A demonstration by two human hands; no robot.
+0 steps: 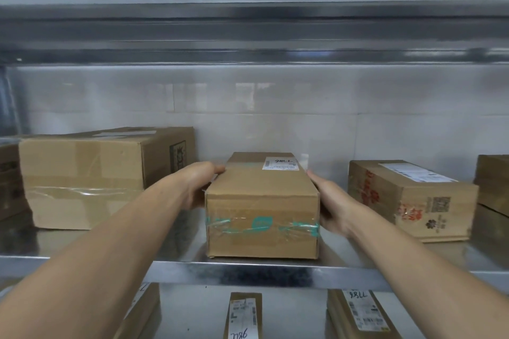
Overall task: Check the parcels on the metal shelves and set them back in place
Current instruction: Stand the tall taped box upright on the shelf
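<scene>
Head view, left to right along the middle shelf (176,274). At the left of the frame a big box (82,179) sits flat on the metal with nobody touching it.

Just right of it, the left hand (198,184) lies against the left side of the parcel (261,201). Its fingers (217,168) are fairly straight, and the tips reach the top edge. The parcel is at the centre of the frame, near the shelf's front edge. Its base appears to rest on the metal, and a label with a handwritten number faces up at the far end.

The right hand (330,206) mirrors the left, with its fingers (314,175) straight and pressed flat along the parcel's right side. The two hands squeeze the parcel between them rather than curling round it.

Further right, a printed box (407,198) lies untouched and well apart from the parcel. Along the bottom of the frame, more labelled parcels (243,316) lie on a lower shelf.

The task seems to be midway. This parcel is the one in hand, either about to be lifted for checking or just set down, and the frame does not show which. It sits square to the front edge, so little straightening looks needed. Nothing shows which of the neighbouring boxes or the lower parcels have already been checked, so those may still be left.
</scene>
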